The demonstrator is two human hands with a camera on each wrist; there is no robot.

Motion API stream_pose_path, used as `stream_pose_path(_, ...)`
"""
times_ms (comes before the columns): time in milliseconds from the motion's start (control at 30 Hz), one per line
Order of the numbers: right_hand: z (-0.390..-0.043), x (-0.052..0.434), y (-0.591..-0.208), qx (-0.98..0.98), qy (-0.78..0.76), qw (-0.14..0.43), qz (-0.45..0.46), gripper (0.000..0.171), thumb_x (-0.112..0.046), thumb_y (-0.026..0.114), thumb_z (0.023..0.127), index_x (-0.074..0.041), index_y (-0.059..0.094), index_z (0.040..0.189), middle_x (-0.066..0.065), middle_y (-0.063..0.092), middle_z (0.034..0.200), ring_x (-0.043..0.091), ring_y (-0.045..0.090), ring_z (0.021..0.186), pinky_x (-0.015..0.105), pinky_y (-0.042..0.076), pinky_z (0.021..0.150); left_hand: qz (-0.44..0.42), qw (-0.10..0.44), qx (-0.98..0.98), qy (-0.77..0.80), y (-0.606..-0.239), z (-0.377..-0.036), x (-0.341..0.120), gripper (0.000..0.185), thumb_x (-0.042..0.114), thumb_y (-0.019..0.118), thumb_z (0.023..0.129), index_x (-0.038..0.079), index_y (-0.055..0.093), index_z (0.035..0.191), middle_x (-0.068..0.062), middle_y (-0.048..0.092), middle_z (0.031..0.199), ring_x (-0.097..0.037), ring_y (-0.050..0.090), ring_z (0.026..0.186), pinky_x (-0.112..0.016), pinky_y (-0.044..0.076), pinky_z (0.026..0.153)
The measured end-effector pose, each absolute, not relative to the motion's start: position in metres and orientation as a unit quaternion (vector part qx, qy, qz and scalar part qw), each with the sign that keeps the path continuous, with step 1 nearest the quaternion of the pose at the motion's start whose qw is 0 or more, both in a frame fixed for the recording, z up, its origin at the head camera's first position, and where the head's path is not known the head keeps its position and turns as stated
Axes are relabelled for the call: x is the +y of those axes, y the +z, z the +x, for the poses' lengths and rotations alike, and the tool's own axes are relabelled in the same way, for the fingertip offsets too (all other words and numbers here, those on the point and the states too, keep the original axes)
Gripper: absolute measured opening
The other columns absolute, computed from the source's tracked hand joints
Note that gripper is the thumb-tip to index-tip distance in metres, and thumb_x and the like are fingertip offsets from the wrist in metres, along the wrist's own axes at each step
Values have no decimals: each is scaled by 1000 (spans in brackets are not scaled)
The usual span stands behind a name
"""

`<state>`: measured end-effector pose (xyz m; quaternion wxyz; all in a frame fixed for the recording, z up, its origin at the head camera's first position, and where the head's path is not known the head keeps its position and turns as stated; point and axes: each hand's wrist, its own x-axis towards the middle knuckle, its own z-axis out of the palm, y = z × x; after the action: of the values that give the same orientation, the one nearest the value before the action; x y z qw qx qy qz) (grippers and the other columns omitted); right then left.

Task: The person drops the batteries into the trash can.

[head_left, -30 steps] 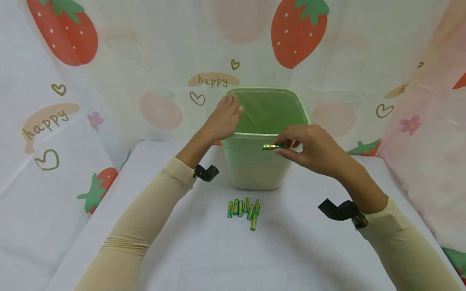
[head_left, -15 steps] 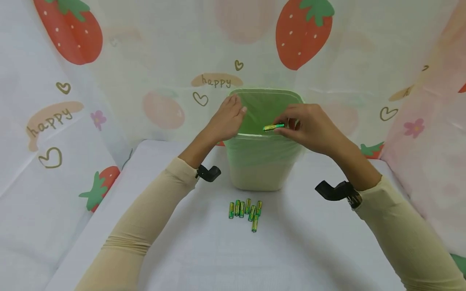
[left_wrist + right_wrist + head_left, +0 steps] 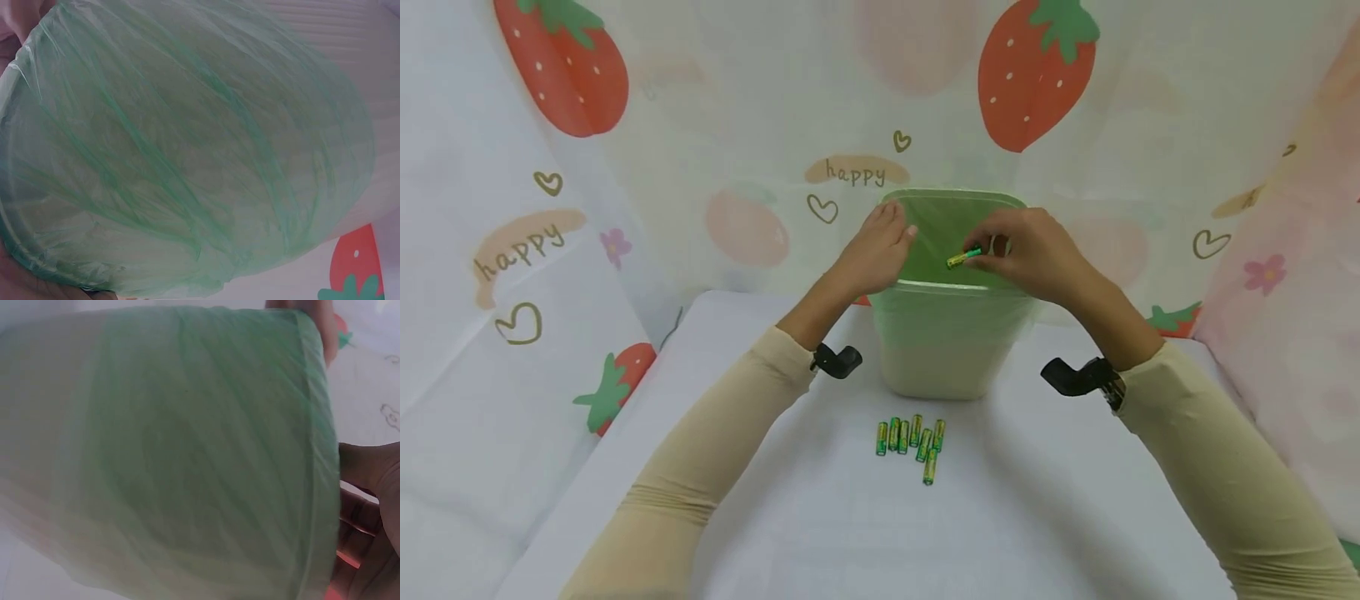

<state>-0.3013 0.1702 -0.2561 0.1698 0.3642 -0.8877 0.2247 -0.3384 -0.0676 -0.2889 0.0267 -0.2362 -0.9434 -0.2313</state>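
A pale bin (image 3: 947,354) lined with a green plastic bag (image 3: 187,156) stands at the back of the white table (image 3: 820,533). My left hand (image 3: 880,250) rests on the bin's left rim with its fingers laid fairly straight. Over the bin's opening my right hand (image 3: 983,260) pinches a green-and-gold battery (image 3: 962,259), which lies roughly level. Several more batteries (image 3: 910,437) of the same kind lie in a small cluster on the table just in front of the bin. In the right wrist view the bin's wall (image 3: 187,456) fills the frame and part of my right hand (image 3: 369,519) shows at the right edge.
A strawberry-print cloth (image 3: 625,167) hangs behind and to both sides of the table. Black wrist-camera mounts (image 3: 1075,377) sit on both forearms. Bare tabletop stretches in front of the battery cluster.
My right hand has lifted the battery from in front of the bin's wall to above its opening. The left hand has stayed on the rim.
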Motion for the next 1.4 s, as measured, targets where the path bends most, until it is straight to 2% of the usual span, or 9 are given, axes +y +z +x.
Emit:
stream_pose_path(300,-314,164,-264,-905,200,150,344,14,-12,84,85,-9,80,98,2,69,81,18,60,68,34,47,61,-234,15,-944,-232,-296,-335,-68,61,31,17,114,-10,4,158,-23,-2,168,-31,-6,156,-33,-4,125)
stream_pose_path(600,-322,157,-265,-918,195,129,320,14,-13,82,87,-9,79,101,3,71,86,19,63,74,37,50,66,-227,19,-944,-239,-298,-336,-69,61,31,17,113,-9,7,158,-22,0,168,-31,-5,156,-34,-3,126)
stream_pose_path(1000,-330,159,-265,-920,195,136,311,15,-13,79,90,-5,78,103,8,74,88,23,67,78,42,53,70,-235,30,-941,-241,-293,-337,-67,61,31,18,113,-10,7,158,-24,2,168,-32,-4,156,-34,-2,126)
stream_pose_path(1400,-314,162,-261,-915,188,158,320,13,-14,79,91,-6,79,101,6,75,87,21,65,76,37,51,66,-244,33,-940,-236,-289,-339,-68,61,30,18,113,-11,8,157,-25,2,167,-32,-4,156,-34,-3,126)
